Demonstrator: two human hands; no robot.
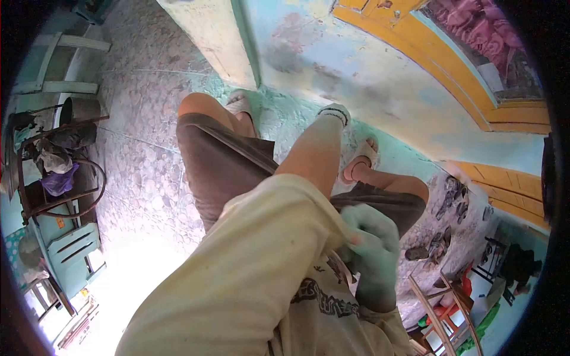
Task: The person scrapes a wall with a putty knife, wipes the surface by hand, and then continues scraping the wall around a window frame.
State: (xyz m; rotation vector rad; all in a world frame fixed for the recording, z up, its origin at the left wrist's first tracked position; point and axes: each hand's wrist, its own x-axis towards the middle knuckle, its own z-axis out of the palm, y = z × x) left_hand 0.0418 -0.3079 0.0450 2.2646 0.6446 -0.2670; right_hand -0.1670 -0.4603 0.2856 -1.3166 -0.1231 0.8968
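Observation:
My left arm, in a loose beige sleeve point(237, 267), reaches from the lower left towards the feet. At its far end my left hand point(334, 113) looks pale and coated, above the green floor edge point(282, 118); its fingers are hidden from view. My right hand point(374, 240), covered in a pale green coating, is curled at the open end of the left sleeve with fingers closed on the cloth. Under the arms are dark brown shorts point(222, 160) and a printed shirt front point(326, 296). Two feet in light sandals point(239, 104) stand beyond.
A painted wall point(332, 65) with a yellow-framed window point(409, 44) rises ahead. At left are a metal-framed chair point(65, 204) with bags and a light blue chair point(74, 249). Shoes point(451, 199) and a wooden-framed chair point(442, 308) stand at right.

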